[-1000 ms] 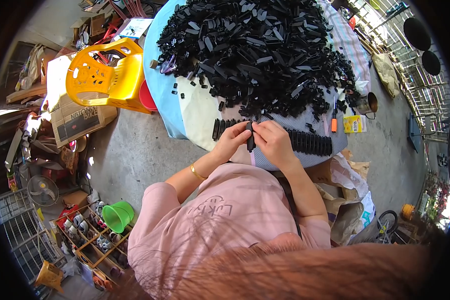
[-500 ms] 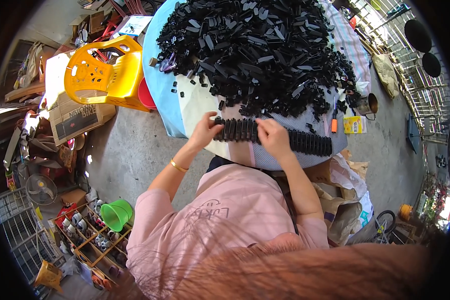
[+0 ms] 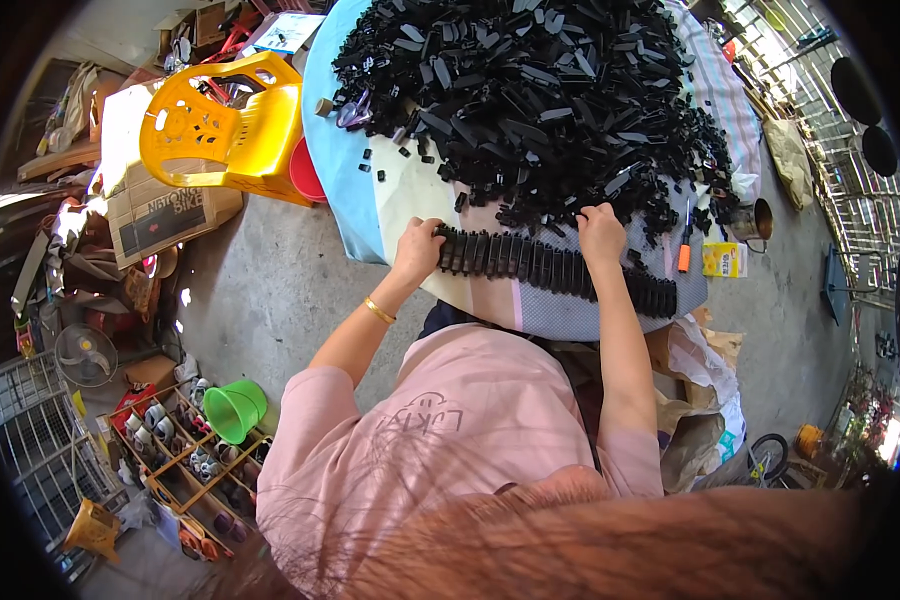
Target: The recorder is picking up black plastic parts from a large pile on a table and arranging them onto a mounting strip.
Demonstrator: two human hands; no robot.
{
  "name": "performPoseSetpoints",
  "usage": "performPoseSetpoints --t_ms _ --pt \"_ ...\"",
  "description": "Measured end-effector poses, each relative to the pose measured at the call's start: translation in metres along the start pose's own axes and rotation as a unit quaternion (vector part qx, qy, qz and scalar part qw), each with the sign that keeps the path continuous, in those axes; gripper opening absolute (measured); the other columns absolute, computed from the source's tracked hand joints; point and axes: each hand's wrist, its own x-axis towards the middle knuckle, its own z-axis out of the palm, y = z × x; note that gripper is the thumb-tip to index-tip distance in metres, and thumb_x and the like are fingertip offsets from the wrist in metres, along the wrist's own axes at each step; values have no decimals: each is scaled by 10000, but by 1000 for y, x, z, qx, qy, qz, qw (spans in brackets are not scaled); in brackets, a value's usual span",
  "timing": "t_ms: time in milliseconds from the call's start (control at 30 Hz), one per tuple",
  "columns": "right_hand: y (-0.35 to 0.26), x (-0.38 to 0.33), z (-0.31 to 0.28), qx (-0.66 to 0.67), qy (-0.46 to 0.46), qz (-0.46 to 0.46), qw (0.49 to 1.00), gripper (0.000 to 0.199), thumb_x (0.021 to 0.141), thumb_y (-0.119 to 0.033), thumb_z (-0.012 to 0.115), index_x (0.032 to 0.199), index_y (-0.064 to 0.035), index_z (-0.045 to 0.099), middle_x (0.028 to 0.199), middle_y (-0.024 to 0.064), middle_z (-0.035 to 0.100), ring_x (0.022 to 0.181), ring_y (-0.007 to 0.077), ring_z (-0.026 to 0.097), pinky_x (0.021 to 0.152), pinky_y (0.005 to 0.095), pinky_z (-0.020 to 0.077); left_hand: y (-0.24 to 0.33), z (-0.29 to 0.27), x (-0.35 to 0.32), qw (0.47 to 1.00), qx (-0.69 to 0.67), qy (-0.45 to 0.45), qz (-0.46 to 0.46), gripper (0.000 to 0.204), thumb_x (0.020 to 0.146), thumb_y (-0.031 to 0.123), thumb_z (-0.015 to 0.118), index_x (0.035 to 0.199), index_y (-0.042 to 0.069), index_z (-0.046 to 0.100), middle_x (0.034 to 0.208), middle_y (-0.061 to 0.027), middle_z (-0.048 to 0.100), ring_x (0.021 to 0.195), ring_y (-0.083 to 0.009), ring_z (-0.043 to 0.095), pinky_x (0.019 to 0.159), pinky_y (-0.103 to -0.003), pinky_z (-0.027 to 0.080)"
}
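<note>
A long row of black plastic links joined side by side, like a cable drag chain (image 3: 530,264), curves along the near edge of the round table. My left hand (image 3: 419,246) is closed with its fingertips on the chain's left end. Over the front edge of a big heap of loose black plastic pieces (image 3: 530,110), my right hand (image 3: 601,238) is closed in a pinch. What it pinches is too small and dark to make out. The right wrist passes above the chain. A few single links (image 3: 380,175) lie left of the heap.
Right of the heap lie an orange-handled screwdriver (image 3: 684,250), a yellow packet (image 3: 724,260) and a metal cup (image 3: 752,220). Beyond the table's left side stand a red bucket (image 3: 306,172) and a yellow plastic chair (image 3: 225,130). Paper sacks (image 3: 692,380) sit below its right edge.
My right hand has left the chain and moved right and away from me to the heap's edge. My left hand stays at the chain's left end. The whole view has shifted slightly.
</note>
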Motion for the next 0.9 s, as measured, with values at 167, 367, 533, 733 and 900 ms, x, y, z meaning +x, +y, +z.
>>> performPoseSetpoints --t_ms 167,367,533,733,900 --pt "6 2 6 0 -2 11 1000 94 737 -141 627 795 -66 629 873 93 568 742 300 598 637 399 489 11 -6 7 998 53 15 29 293 760 109 623 1047 60 595 958 -180 552 848 -337 566 755 -388 461" --pt "6 2 -5 158 76 20 984 82 769 -101 591 824 -41 581 822 96 612 683 244 605 579 356 486 68 -16 54 969 19 83 231 331 729 94 626 1057 78 584 960 -125 545 901 -313 524 774 -372 444" --pt "-10 -13 -32 583 -41 167 794 92 861 -15 506 931 4 562 839 78 633 683 107 590 562 234 507 86 8 109 885 247 195 342 250 655 84 584 905 83 576 960 -83 491 946 -246 452 739 -326 390" --pt "-16 -42 -65 657 -41 188 729 246 854 -27 537 1088 41 568 863 76 633 686 99 580 619 220 503 83 0 114 903 227 137 339 264 665 173 677 890 83 573 962 -58 529 991 -241 457 812 -356 371" --pt "-18 -53 -80 514 -42 168 840 191 865 -112 563 989 19 627 721 48 631 566 69 550 567 192 468 86 -17 92 960 -93 88 250 234 709 141 684 900 46 586 828 -88 551 775 -265 540 696 -345 452"
